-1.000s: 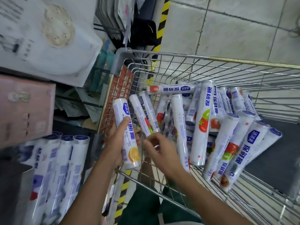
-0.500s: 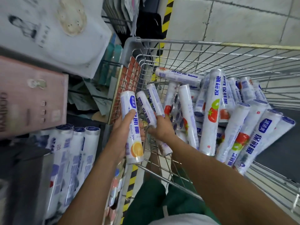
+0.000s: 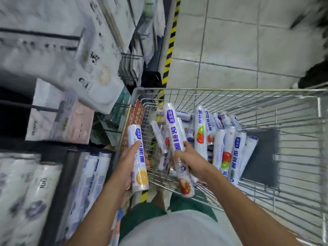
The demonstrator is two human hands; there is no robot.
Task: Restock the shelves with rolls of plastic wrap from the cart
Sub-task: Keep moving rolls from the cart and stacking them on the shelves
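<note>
- Left hand (image 3: 126, 167) grips an orange-printed roll (image 3: 138, 157) of plastic wrap at the near-left corner of the wire cart (image 3: 230, 90).
- Right hand (image 3: 188, 160) grips a longer tomato-printed roll (image 3: 175, 139), held tilted above the heap.
- Heaped rolls (image 3: 220, 150) lie inside the cart.
- Stocked rolls (image 3: 44, 183), blurred, stand on the shelf (image 3: 71, 174) at left.

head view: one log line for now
left hand: holds orange-print roll | right hand: holds tomato-print roll | cart: other rolls inside

Even bright light; blurred, fisheye-warped edges.
</note>
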